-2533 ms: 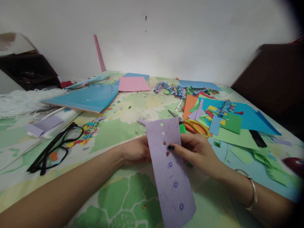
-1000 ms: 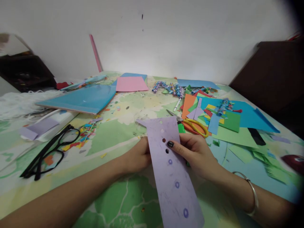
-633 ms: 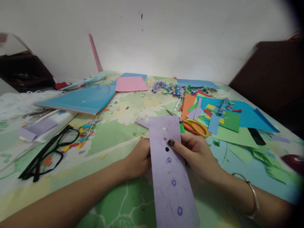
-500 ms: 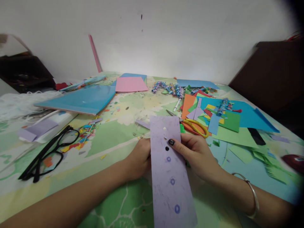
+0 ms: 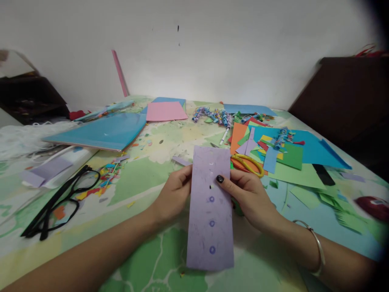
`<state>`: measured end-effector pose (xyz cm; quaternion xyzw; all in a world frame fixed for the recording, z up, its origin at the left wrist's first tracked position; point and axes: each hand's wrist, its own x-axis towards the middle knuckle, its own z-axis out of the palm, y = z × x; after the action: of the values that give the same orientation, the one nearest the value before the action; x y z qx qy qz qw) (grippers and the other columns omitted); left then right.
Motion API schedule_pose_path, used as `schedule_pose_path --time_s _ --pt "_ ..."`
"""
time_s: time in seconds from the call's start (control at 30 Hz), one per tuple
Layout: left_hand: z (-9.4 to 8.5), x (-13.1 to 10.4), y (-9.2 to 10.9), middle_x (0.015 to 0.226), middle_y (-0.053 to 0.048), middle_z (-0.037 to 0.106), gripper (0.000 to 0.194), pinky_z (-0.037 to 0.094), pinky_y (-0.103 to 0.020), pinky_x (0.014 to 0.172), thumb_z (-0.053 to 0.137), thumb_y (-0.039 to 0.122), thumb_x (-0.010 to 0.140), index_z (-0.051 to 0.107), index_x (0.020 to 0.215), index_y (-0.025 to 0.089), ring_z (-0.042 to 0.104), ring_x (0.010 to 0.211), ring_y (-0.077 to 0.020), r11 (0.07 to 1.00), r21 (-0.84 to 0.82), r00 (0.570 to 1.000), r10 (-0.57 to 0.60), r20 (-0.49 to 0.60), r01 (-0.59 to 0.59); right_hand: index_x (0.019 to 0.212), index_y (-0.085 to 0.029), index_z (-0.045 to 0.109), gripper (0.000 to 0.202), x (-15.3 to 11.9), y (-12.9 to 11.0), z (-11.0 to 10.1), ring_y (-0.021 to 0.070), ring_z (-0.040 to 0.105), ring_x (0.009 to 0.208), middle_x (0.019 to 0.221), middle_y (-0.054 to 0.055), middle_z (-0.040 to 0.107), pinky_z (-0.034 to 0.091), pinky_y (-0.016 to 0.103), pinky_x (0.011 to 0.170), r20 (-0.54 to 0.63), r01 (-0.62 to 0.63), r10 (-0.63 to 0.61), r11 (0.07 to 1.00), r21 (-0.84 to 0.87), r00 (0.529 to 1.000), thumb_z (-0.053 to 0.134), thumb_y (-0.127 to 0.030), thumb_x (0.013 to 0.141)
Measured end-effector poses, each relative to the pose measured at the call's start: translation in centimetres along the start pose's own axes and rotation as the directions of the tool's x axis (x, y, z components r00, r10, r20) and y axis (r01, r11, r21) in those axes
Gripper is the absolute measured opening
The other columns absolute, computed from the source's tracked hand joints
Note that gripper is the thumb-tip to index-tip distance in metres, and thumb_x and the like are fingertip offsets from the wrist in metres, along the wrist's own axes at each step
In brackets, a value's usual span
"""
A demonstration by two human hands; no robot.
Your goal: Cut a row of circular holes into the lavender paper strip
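Observation:
A long purple paper strip stands in front of me, tilted. Down its middle run small punched holes at the upper part and several drawn blue-violet rings below. My right hand pinches the strip's right edge, thumb on the front and the other fingers behind. My left hand is closed at the strip's left edge, its fingertips hidden behind the paper. Just past the strip lie yellow-handled scissors, partly covered by it. A bit of something green shows behind the paper near my right hand; I cannot make out what it is.
Black eyeglasses lie at left beside coloured paper scraps. Farther back are a blue folder, pink paper and rolled paper pieces. Coloured sheets, a dark phone-like object and a red mouse occupy the right.
The strip has tipped, so its lower end now shows whole. My left hand has opened out slightly and come up at its left edge. The right thumb stays on the front.

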<state>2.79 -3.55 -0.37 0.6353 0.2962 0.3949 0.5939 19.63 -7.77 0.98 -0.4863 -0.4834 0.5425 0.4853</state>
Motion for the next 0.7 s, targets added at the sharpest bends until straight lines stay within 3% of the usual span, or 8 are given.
schedule_pose_path --time_s 0.13,0.27,0.47,0.57,0.7 --pt "0.1 0.3 -0.1 0.082 -0.006 0.069 0.027 0.051 -0.034 0.071 0.048 0.037 0.088 0.066 0.094 0.017 0.065 0.074 -0.0186 0.965 -0.215 0.988 -0.139 0.069 0.150 0.082 -0.015 0.065 0.030 0.2 0.1 -0.3 0.0081 0.049 0.054 0.066 0.001 0.059 0.038 0.020 0.046 -0.048 0.047 -0.049 0.998 -0.034 0.998 0.065 -0.044 0.078" --pt "-0.2 0.2 -0.3 0.082 -0.008 0.069 0.035 0.051 -0.035 0.073 0.053 0.049 0.083 0.068 0.085 0.017 0.065 0.077 -0.0209 0.928 -0.316 0.979 -0.178 0.096 0.200 0.076 -0.016 0.062 0.030 0.2 0.1 -0.4 0.0102 0.051 0.056 0.065 0.001 0.057 0.041 0.021 0.048 -0.089 0.091 -0.100 0.991 -0.095 0.991 0.063 -0.046 0.079" --pt "-0.2 0.2 0.1 0.086 -0.008 0.071 0.022 0.049 -0.032 0.075 0.072 0.027 0.073 0.069 0.091 0.014 0.065 0.078 -0.0186 0.931 -0.277 0.970 -0.213 0.120 0.238 0.068 -0.016 0.054 0.030 -0.2 0.2 -0.3 0.0123 0.051 0.060 0.068 0.003 0.056 0.043 0.024 0.051 -0.042 0.184 -0.202 0.948 -0.258 0.979 0.060 -0.043 0.081" --pt "-0.1 0.3 0.0 0.087 -0.008 0.072 0.023 0.050 -0.031 0.072 0.073 0.028 0.073 0.069 0.091 0.013 0.065 0.075 -0.0174 0.939 -0.250 0.971 -0.211 0.117 0.234 0.065 -0.016 0.051 0.030 -0.6 -0.1 -0.1 0.0119 0.049 0.062 0.072 0.004 0.057 0.041 0.023 0.052 -0.022 0.235 -0.257 0.912 -0.336 0.966 0.058 -0.040 0.082" --pt "0.0 0.2 0.1 0.081 -0.007 0.071 0.022 0.051 -0.029 0.066 0.074 0.029 0.072 0.069 0.087 0.013 0.064 0.069 -0.0162 0.959 -0.208 0.981 -0.183 0.060 0.192 0.077 -0.016 0.058 0.022 -1.0 -0.4 0.1 0.0111 0.049 0.062 0.073 0.003 0.057 0.042 0.022 0.052 0.034 0.269 -0.272 0.912 -0.308 0.962 0.055 -0.036 0.086"
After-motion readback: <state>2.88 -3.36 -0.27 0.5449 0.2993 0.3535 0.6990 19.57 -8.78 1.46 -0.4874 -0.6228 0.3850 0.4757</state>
